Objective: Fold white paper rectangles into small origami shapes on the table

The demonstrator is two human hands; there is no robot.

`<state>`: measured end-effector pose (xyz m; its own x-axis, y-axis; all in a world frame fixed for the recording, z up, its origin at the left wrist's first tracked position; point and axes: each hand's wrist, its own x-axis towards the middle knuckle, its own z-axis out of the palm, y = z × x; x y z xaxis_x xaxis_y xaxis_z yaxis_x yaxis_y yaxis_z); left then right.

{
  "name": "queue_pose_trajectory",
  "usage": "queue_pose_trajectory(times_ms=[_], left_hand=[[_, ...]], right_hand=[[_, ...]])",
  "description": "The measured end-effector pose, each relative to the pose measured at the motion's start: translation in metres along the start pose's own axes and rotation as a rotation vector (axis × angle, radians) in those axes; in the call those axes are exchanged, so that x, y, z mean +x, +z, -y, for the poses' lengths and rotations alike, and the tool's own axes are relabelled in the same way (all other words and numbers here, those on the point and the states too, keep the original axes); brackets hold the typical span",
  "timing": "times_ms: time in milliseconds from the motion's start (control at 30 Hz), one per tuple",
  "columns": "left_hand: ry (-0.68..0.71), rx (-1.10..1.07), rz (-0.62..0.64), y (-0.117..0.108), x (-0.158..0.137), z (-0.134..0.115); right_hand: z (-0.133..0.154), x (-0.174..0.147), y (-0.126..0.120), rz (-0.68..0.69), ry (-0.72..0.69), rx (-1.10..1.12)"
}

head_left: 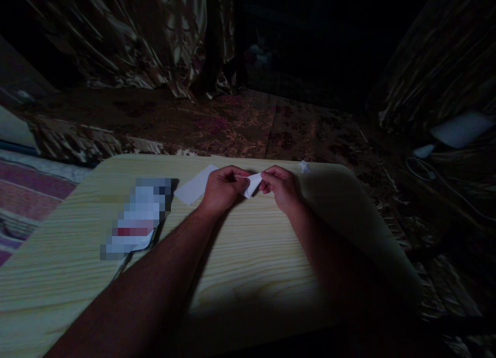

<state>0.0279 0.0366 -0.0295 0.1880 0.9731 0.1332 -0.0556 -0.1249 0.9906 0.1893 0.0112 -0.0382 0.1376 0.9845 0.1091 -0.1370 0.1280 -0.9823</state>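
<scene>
Between my two hands is a small folded piece of white paper (252,184), held just above the table with a corner pointing down toward me. My left hand (225,188) pinches its left side between thumb and fingers. On the other side, my right hand (279,186) grips the right tip with thumb and curled fingers. A flat white paper sheet (194,186) lies on the table to the left, partly hidden behind my left hand. Past my right hand, close to the far edge, sits a small white folded paper star (304,167).
A pixelated, phone-like flat object (139,218) lies left of my left forearm on the light wooden table (248,275). Beyond the far edge is a ledge with dark patterned cloth (217,123). Curtains hang behind. A white object with a cable (461,130) is at right.
</scene>
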Motion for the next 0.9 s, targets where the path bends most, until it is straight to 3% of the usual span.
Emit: queue_pose_trajectory(times_ms=[233,467,900], left_hand=[[-0.014,0.017,-0.021,-0.0008,0.0007,0.0012],[-0.018,0.0,-0.02,-0.0014,0.0015,0.0029],[-0.039,-0.009,-0.032,-0.0007,0.0018,0.0019]], right_hand=[[-0.0012,0.0028,-0.001,-0.099,-0.002,0.077],[0.0001,0.001,0.0034,-0.018,0.02,-0.077],[0.0018,-0.001,0.0035,-0.055,-0.018,-0.088]])
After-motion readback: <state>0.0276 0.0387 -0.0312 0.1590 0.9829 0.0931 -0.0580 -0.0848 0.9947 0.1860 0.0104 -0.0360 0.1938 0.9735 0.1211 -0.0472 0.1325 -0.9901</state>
